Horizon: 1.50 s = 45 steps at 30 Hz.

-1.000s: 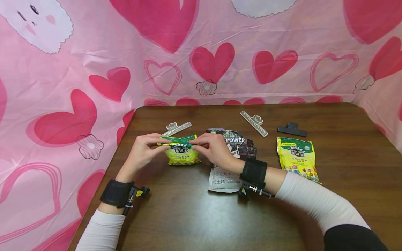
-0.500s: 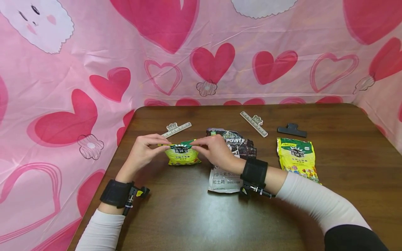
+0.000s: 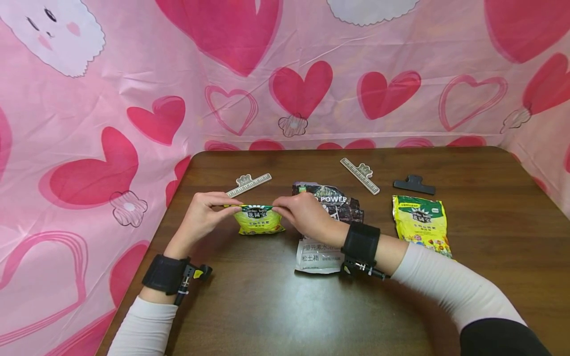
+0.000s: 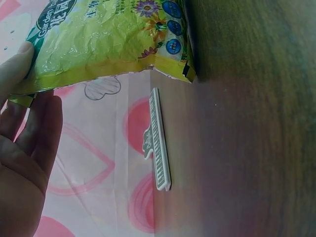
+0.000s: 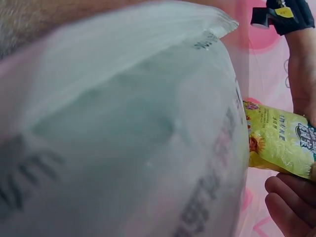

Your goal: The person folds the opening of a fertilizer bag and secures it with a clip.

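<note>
A small yellow-green packet (image 3: 259, 219) stands on the brown table (image 3: 401, 296), its top edge folded over. My left hand (image 3: 206, 213) pinches the left end of that fold and my right hand (image 3: 302, 212) pinches the right end. The left wrist view shows the packet (image 4: 113, 39) from below, with my left hand's fingers (image 4: 29, 133) under its edge. In the right wrist view the packet (image 5: 281, 143) shows at the right, above my right hand's fingers (image 5: 291, 202). A white sealing clip (image 3: 249, 184) lies just behind the packet; it shows again (image 4: 159, 140) in the left wrist view.
A black-and-white POWER bag (image 3: 331, 207) lies under my right wrist and fills the right wrist view (image 5: 123, 123). A second yellow-green packet (image 3: 420, 225) lies at the right. Another white clip (image 3: 359, 175) and a black clip (image 3: 414, 184) lie behind. Pink heart cloth (image 3: 285, 74) surrounds the table.
The packet's top edge has been folded further down, so less of its green top shows. Both hands stayed at the fold and sank slightly.
</note>
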Tool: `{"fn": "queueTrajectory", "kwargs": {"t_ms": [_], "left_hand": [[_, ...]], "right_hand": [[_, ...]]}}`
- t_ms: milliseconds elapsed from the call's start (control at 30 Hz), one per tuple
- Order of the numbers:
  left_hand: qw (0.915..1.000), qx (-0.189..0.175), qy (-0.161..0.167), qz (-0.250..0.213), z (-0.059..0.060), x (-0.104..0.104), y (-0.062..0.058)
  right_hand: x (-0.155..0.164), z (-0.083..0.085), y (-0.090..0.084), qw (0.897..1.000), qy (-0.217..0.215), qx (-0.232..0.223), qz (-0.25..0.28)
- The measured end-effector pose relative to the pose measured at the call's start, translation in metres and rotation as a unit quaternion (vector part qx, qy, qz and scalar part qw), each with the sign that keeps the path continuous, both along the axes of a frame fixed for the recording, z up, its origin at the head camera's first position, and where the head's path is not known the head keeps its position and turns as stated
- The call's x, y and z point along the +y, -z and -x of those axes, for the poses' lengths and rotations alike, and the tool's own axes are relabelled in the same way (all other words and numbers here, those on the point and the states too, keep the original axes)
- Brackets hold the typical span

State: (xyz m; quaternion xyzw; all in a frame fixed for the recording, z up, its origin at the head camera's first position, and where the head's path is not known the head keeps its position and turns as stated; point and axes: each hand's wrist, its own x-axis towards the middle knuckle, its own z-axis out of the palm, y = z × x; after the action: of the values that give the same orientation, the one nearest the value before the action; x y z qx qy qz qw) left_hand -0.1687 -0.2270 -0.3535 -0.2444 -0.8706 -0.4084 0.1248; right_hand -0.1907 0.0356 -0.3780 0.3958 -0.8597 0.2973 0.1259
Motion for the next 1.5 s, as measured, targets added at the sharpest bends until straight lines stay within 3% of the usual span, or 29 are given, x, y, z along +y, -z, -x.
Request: {"fn": "queueTrajectory", "kwargs": {"t_ms": [267, 433, 633, 800, 1133, 1500], "left_hand": [[1.0000, 0.005, 0.005, 0.004, 0.012, -0.012, 0.018], [0.9998, 0.004, 0.017, -0.001, 0.013, -0.014, 0.019], [0.9996, -0.029, 0.000, 0.008, 0.012, -0.013, 0.016], [0.9990, -0.043, -0.001, 0.016, 0.012, -0.013, 0.015], [0.9987, 0.011, 0.015, 0.047, 0.010, -0.003, 0.006], [0.9905, 0.080, 0.047, 0.102, 0.006, 0.005, -0.001]], "right_hand": [[0.000, 0.000, -0.002, 0.998, -0.011, 0.043, -0.034], [0.001, 0.001, -0.003, 0.997, -0.014, 0.061, -0.050], [0.002, 0.000, -0.006, 0.993, 0.000, 0.095, -0.068], [-0.001, 0.000, -0.010, 0.994, -0.009, 0.084, -0.074], [-0.015, -0.003, -0.016, 0.995, -0.018, 0.076, -0.063], [-0.032, -0.005, -0.021, 0.995, -0.017, 0.093, -0.036]]}}
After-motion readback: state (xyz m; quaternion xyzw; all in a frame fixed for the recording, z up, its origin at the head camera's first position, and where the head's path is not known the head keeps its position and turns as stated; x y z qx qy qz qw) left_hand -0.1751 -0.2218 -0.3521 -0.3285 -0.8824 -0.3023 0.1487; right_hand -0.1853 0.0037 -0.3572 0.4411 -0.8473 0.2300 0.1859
